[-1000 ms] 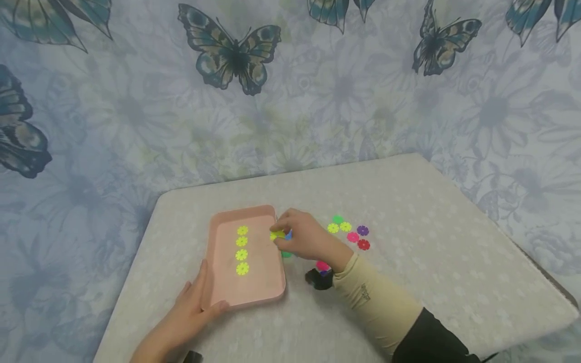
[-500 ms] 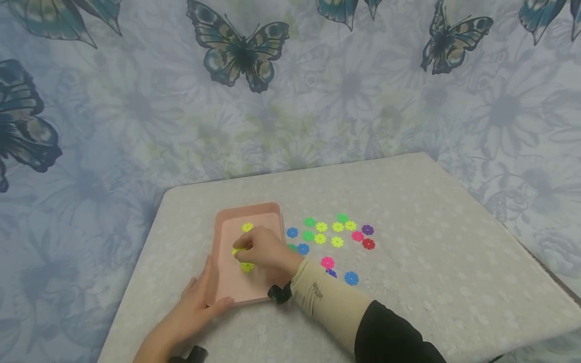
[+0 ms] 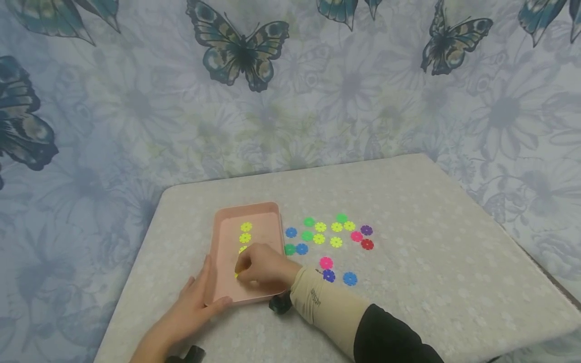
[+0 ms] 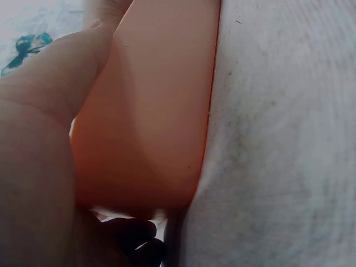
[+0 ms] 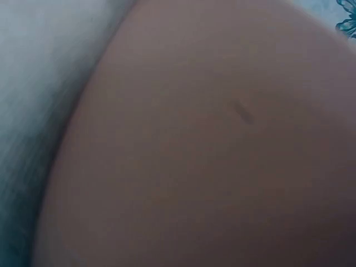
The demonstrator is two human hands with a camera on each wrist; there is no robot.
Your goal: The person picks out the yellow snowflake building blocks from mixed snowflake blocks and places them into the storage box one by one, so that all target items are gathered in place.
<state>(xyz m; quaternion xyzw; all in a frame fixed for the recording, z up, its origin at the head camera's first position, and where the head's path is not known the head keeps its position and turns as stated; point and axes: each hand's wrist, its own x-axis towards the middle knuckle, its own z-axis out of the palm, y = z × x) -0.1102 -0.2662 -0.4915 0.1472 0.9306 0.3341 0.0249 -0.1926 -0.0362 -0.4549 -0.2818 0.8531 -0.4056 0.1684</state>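
In the head view, a pink rectangular tray (image 3: 224,287) lies at the table's left side. My left hand (image 3: 186,312) grips its near left corner, thumb along the near edge and fingers along the left side. The left wrist view shows this hand around the outer wall of the tray (image 4: 161,111). My right hand (image 3: 263,264) is low over the tray and pinches a yellow flower-shaped disc (image 3: 236,276), mostly hidden by the fingers. Above it runs a column of yellow flower discs (image 3: 245,227); the hand covers part of it. Skin fills most of the right wrist view.
Right of the tray, several loose flower discs lie on the patterned tablecloth (image 3: 431,262): yellow (image 3: 336,242), green (image 3: 309,222), blue (image 3: 350,279), pink (image 3: 326,262), purple (image 3: 366,230) and red (image 3: 367,244). A butterfly-patterned wall (image 3: 290,116) stands behind the table.
My right hand has come leftward from the tray's right edge with a yellow disc, then moved down toward the column's near end. The left hand keeps its hold on the tray.
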